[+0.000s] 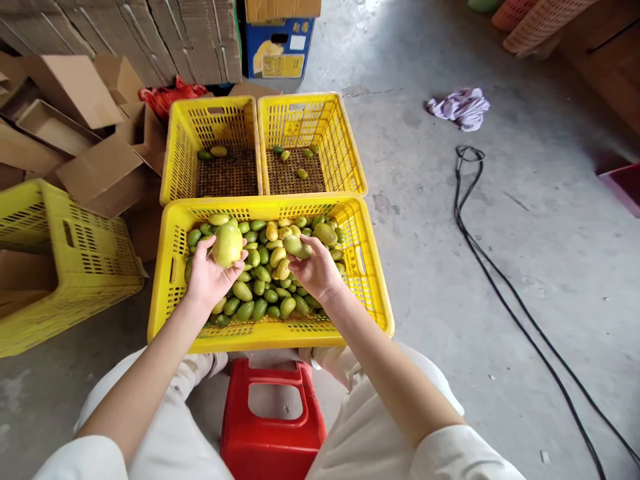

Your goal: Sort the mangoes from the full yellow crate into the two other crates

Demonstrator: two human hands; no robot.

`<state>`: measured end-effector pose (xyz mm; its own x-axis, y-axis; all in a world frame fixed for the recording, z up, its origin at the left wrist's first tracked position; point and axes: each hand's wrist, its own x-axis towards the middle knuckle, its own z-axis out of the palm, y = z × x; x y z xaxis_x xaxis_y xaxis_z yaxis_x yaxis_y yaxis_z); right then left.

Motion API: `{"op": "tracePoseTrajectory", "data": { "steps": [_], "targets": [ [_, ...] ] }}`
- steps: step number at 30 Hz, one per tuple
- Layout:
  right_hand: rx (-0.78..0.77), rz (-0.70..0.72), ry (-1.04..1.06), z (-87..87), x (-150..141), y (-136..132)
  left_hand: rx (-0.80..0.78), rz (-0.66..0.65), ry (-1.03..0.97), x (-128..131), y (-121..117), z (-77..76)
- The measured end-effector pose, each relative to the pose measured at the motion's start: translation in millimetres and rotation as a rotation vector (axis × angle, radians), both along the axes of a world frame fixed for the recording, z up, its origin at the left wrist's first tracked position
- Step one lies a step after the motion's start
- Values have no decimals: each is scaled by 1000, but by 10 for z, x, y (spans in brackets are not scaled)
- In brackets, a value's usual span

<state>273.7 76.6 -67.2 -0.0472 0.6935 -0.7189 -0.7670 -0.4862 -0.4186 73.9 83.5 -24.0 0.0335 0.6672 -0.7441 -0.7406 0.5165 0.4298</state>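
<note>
My left hand (pixel 213 270) is closed around a large yellow-green mango (pixel 228 245), held up over the near yellow crate (pixel 270 341). To its right, my right hand (pixel 319 267) grips a smaller, duller green mango (pixel 296 247) between thumb and fingers. Below both hands, the near crate holds many loose mangoes (pixel 260 273), mostly green with some yellow ones in the middle. Behind it stand two more yellow crates side by side. The back left crate (pixel 215 110) has a few mangoes at its bottom, and the back right crate (pixel 345 143) has several scattered ones.
A red plastic stool (pixel 273 433) stands between my legs. At left are another yellow crate (pixel 95 267) and a heap of cardboard boxes (pixel 75 93). A blue fruit carton (pixel 280 50) is behind. On the right floor lie a black cable (pixel 480 250) and a crumpled cloth (pixel 463 110).
</note>
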Motion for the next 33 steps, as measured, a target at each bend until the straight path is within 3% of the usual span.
{"op": "tracePoseTrajectory", "data": {
  "steps": [13, 21, 26, 30, 33],
  "targets": [
    [-57, -107, 48, 22, 8, -6, 87, 89, 66, 31, -40, -34],
    [-168, -120, 157, 21, 47, -47, -82, 171, 51, 60, -92, 97],
    [-163, -203, 82, -161, 38, -73, -312, 92, 57, 2, -152, 76],
    [-65, -134, 11, -303, 54, -69, -313, 49, 89, -5, -175, 35],
    [-85, -134, 27, -269, 45, -73, -282, 50, 135, -2, -182, 42]
  ]
}}
